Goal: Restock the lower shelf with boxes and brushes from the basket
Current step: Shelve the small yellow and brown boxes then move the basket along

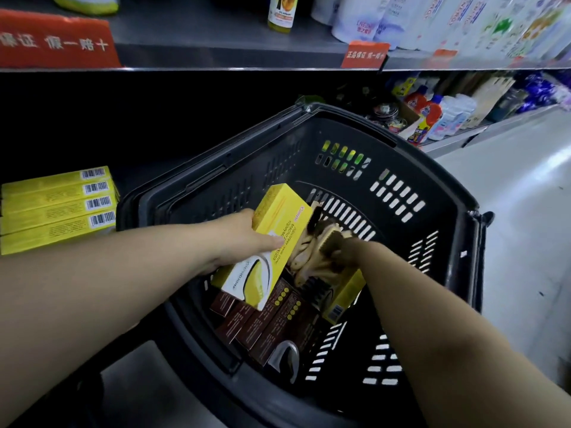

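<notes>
Left hand [244, 239] gripped a likely light, stiff yellow box [287, 223] mid-length over the basket [401, 156]; right hand [347, 250] clutched wooden brushes [312, 254].

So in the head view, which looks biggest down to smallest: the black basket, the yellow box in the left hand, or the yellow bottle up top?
1. black basket
2. yellow box, in the left hand
3. yellow bottle, though it stands farther off and is cropped

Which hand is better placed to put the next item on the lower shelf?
Left. The left hand grips a yellow box, and the stack of yellow boxes lies on its side. The right hand is down in the basket among the brushes.
</notes>
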`<act>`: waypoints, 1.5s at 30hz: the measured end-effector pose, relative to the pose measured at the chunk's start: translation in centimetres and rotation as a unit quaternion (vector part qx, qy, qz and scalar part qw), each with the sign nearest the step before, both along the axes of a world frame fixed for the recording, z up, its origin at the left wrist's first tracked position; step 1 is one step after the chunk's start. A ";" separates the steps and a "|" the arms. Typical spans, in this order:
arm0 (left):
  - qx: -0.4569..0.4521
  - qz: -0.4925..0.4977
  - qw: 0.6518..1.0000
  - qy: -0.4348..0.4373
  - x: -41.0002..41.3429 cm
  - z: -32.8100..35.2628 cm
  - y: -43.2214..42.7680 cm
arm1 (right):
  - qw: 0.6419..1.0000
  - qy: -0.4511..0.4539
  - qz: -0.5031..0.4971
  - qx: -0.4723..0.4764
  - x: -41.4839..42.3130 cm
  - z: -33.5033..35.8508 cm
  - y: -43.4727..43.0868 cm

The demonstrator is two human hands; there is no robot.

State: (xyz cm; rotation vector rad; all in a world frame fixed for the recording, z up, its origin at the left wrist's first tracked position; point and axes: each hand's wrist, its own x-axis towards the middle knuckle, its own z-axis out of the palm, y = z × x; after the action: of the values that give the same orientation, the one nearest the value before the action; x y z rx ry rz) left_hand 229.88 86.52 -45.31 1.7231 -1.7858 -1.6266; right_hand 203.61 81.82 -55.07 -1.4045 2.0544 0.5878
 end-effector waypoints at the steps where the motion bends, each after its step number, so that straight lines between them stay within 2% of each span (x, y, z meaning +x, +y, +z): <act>1: 0.014 0.015 1.000 0.017 0.0 -0.1 -0.1 | 0.999 -0.011 -0.037 0.012 -0.5 -1.3 0.4; 3: 0.038 0.046 0.997 0.045 -0.1 -0.2 -0.3 | 0.998 -0.010 -0.059 0.005 -1.1 -3.3 0.9; 5: 0.053 0.069 0.994 0.070 -0.1 -0.5 -0.6 | 0.998 0.036 -0.043 -0.016 -1.7 -4.4 1.0; 7: 0.066 0.083 0.990 0.096 -0.2 -0.6 -0.7 | 0.998 0.032 -0.049 -0.017 -0.7 -3.1 1.1; 8: 0.069 0.086 0.988 0.105 -0.2 -0.6 -0.8 | 0.999 0.033 -0.011 -0.030 -0.3 -2.6 0.6; 10: 0.071 0.096 0.987 0.111 -0.2 -0.5 -0.9 | 0.999 -0.019 0.027 -0.037 0.5 0.1 -0.3; 12: 0.073 0.111 0.985 0.114 -0.2 -0.3 -0.9 | 0.992 -0.108 -0.053 -0.024 1.6 4.9 -0.9; 13: 0.076 0.120 0.983 0.119 -0.2 -0.2 -0.9 | 0.991 -0.130 -0.028 -0.020 2.1 7.4 -1.3; 15: 0.084 0.139 0.977 0.138 -0.2 0.0 -0.8 | 0.966 -0.249 -0.041 -0.060 2.4 12.0 -1.7; 18: 0.090 0.163 0.965 0.182 0.0 0.6 -0.4 | 0.900 -0.418 -0.066 -0.101 3.2 17.1 -0.9; 21: 0.099 0.190 0.942 0.257 0.1 1.8 0.1 | 0.851 -0.513 -0.067 -0.092 4.8 19.3 0.3; 25: 0.098 0.208 0.917 0.326 0.2 3.5 1.5 | 0.817 -0.561 -0.077 -0.112 7.2 20.3 1.9; 29: 0.121 0.197 0.903 0.361 0.0 5.4 3.6 | 0.773 -0.587 -0.136 -0.197 9.7 20.5 3.8; 31: 0.123 0.174 0.903 0.372 0.1 6.4 4.7 | 0.748 -0.587 -0.179 -0.253 10.8 20.5 4.9; 33: 0.108 0.170 0.907 0.369 0.4 7.1 5.8 | 0.730 -0.597 -0.190 -0.271 11.8 20.7 6.3; 34: 0.103 0.178 0.908 0.366 0.7 7.5 6.4 | 0.735 -0.600 -0.183 -0.257 12.1 20.9 7.1; 38: 0.088 0.239 0.894 0.370 3.2 8.8 8.2 | 0.798 -0.582 -0.093 -0.126 13.0 21.4 10.6; 41: 0.061 0.267 0.886 0.374 5.8 9.5 8.9 | 0.785 -0.612 -0.042 -0.091 14.6 22.0 12.0; 45: 0.057 0.274 0.884 0.375 8.7 10.0 9.3 | 0.782 -0.613 -0.022 -0.114 17.8 22.0 12.3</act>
State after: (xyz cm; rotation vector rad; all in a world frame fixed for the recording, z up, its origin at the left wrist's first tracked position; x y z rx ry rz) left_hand 238.56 95.82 -35.30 1.1921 -0.7720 -1.7813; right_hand 221.40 94.16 -33.03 -1.2812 1.0510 -0.5559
